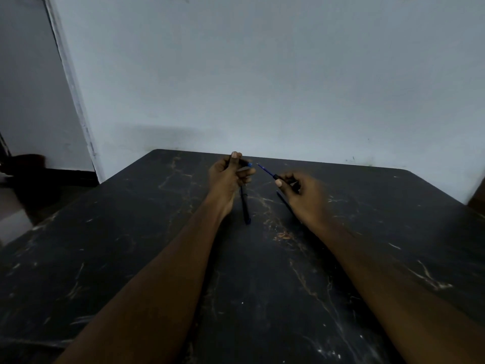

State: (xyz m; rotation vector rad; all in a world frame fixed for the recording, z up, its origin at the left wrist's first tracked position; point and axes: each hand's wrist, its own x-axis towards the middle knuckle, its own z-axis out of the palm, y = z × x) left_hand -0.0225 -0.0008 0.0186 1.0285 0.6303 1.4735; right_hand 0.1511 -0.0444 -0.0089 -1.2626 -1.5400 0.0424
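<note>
My left hand (pixel 227 177) is raised over the far middle of the black table (pixel 131 258) and grips a short dark pen barrel (pixel 245 163) with a blue end pointing right. My right hand (pixel 301 193) pinches a thin blue pen refill (pixel 265 170) with a black tip piece, its point aimed up-left at the barrel's blue end, a small gap between them. A black pen (pixel 245 206) lies on the table below my left hand. Another dark thin pen part (pixel 286 204) lies partly hidden under my right hand.
The scratched table runs to a pale wall (pixel 262 74) at its far edge. A doorway with a dark floor area (pixel 31 174) opens at the left. A dark object (pixel 476 198) shows at the right edge.
</note>
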